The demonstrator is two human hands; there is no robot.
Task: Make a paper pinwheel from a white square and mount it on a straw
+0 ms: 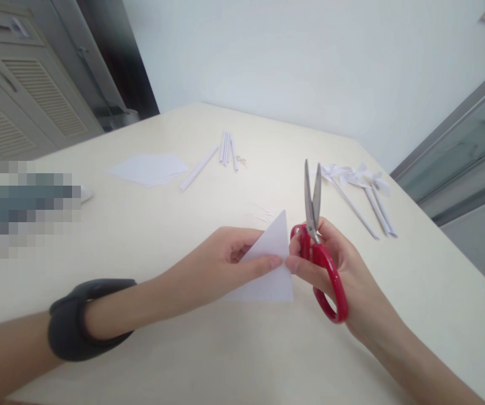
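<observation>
My left hand [221,261] pinches a white paper triangle [274,281] folded flat and held just above the cream table [141,225]. My right hand [344,270] grips red-handled scissors [320,256]; the steel blades point up and away, slightly apart. My right thumb also touches the paper's right edge, so both hands meet at the triangle. A dark band wraps my left wrist [80,318].
A stack of white paper sheets [149,169] lies at the back left. Rolled paper sticks [228,149] and one loose stick [198,167] lie behind. Finished paper pinwheels on sticks [363,188] rest at the right. The table edge falls away on the right.
</observation>
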